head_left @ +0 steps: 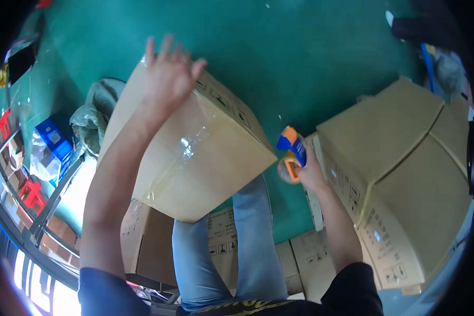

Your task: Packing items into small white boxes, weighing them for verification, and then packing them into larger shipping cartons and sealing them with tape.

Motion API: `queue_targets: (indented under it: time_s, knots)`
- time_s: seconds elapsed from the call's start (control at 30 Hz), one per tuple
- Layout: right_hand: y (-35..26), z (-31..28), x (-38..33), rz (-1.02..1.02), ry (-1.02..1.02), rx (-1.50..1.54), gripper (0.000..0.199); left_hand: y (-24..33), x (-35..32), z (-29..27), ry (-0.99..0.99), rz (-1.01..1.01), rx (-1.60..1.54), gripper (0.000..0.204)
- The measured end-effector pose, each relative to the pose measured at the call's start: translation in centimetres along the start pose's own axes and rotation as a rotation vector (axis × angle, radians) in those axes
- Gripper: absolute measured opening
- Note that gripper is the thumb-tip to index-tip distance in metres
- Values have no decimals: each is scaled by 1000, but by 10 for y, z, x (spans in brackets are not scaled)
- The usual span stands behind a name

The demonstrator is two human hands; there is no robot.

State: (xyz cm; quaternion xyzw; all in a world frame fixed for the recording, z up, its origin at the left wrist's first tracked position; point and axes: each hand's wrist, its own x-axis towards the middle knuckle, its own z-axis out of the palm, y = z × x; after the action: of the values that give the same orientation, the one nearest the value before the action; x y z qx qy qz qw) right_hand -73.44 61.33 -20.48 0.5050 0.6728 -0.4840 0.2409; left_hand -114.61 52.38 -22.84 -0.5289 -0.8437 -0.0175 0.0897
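A large brown cardboard box stands tilted in front of my knees, with clear packing tape running along its upper face. My left hand lies over the far end of that face, its fingers stretched out and spread, slightly blurred. To the right of the box, my right hand is wrapped round a blue and orange tape dispenser. A roll of tape shows in the dispenser, which is apart from the box.
Another big carton stands at the right. More cartons lie below, around my legs. At the left are a metal rack, a blue bin, red plastic pieces and a grey-green bag. The floor is green.
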Motion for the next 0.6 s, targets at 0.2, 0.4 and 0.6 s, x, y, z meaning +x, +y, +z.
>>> queue_targets:
  time_s: [0.2,0.4,0.6]
  knots:
    - [-22,-42,12,-96,506,833,57,101,4,-42,-1150,268,-149,85]
    - [-193,-52,122,-428,-6,866,48,154,5,-44,-1559,350,-173,103]
    - [-255,-9,151,-375,211,409,57,219,-36,-37,-1361,483,-296,67]
